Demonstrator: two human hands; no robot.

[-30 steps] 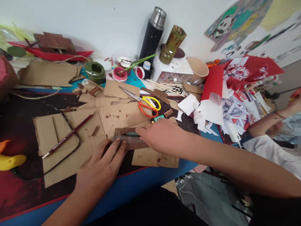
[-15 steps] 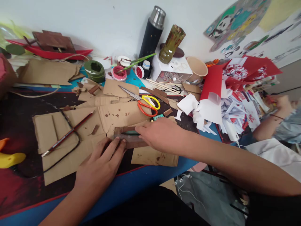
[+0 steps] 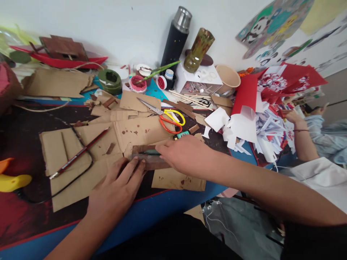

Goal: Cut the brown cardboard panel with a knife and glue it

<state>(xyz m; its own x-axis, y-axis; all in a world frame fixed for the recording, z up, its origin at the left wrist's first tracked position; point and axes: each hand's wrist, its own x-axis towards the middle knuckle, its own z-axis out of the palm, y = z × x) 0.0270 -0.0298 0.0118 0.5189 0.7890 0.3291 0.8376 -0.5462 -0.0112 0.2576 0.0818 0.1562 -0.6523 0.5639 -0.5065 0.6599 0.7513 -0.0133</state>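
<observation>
A strip of brown-painted cardboard lies in front of me, with what looks like a clear ruler along it. My left hand presses its outstretched fingertips on the left end of both. Closed around a slim dark green pen-like tool, my right hand rests over the strip's right part. The tool's tip points left, beside the ruler's far edge; whether it is a pen or a craft knife I cannot tell. A stained cardboard piece lies just below my right hand.
Scissors with yellow and orange handles lie beyond my hands. A pencil and black cord cross the cardboard sheet at left. Paint pots, a black flask and a red boat model stand behind. A co-worker's arm is at right.
The view has shifted slightly. My hands stay nearly in place on the strip. The co-worker's arm at right has changed position, and another hand shows farther back.
</observation>
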